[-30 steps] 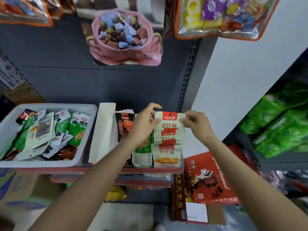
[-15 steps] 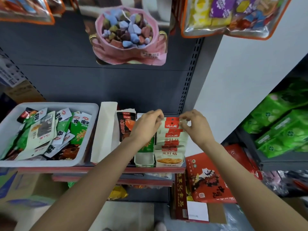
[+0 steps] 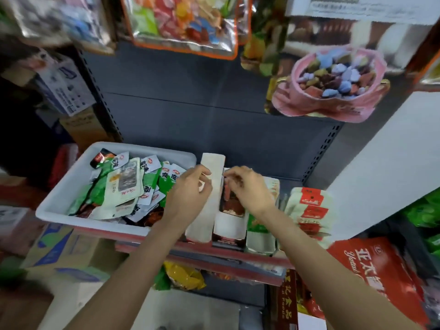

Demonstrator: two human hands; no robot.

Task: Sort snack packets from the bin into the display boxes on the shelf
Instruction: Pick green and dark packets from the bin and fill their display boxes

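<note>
Fingers [image 3: 202,173] at flap [image 3: 212,163], bin [image 3: 59,198] beside.

The bin [image 3: 71,186] is pale grey-white, and the packets [image 3: 133,184] in it are mostly green and white with dark print, one near its far corner black with a red patch. Between the two hands, the box flap [image 3: 209,186] is plain cream. Under the right hand [image 3: 250,189] the display box [image 3: 229,222] shows dark brown and red with a white front. Just right of that hand sit a green-and-white packet [image 3: 258,225] and a stack of cream pouches [image 3: 309,210] with red labels. The shelf edge [image 3: 238,251] is red, the back panel [image 3: 214,110] slate grey. A red bag [image 3: 376,270] with white lettering lies lower right; overhead hangs a pink bag [image 3: 331,91] of blue, purple and brown sweets.
</note>
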